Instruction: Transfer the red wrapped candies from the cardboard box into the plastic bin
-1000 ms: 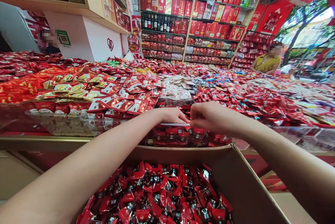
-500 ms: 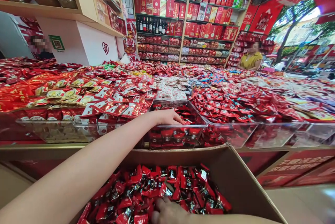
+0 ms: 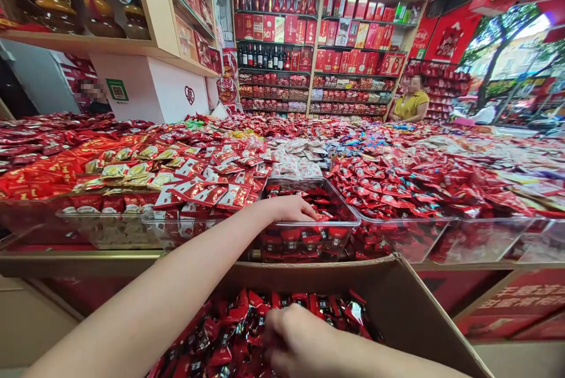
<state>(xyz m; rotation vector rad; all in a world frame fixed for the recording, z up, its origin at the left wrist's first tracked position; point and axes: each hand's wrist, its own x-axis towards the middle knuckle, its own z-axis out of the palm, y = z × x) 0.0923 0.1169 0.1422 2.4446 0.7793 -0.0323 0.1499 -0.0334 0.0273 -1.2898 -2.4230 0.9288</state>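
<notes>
My left hand (image 3: pixel 296 209) reaches over the front rim of a clear plastic bin (image 3: pixel 353 220). Its fingers slope down, loosely stretched, onto red-and-black wrapped candies (image 3: pixel 311 242) inside; the fingertips are partly hidden. Below, an opened cardboard box (image 3: pixel 415 307) holds many of the same wrapped candies (image 3: pixel 220 354). My right hand (image 3: pixel 293 337) is inside this box, low over the pile, with its fingers curled inward and smeared by motion. Whatever lies within those fingers is hidden. My left forearm crosses above the box's left side.
White-and-red packets (image 3: pixel 229 195) fill the neighbouring bin on the left. Red packets (image 3: pixel 384 178) are heaped on the right. Behind stand shelves (image 3: pixel 315 72) of bottles and boxes. A person in a yellow top (image 3: pixel 410 107) is at the far right; another person is partly visible far left.
My right hand has risen from among the candies in the box, and more of it shows. My left hand stays at the bin. The whole view has shifted slightly.
</notes>
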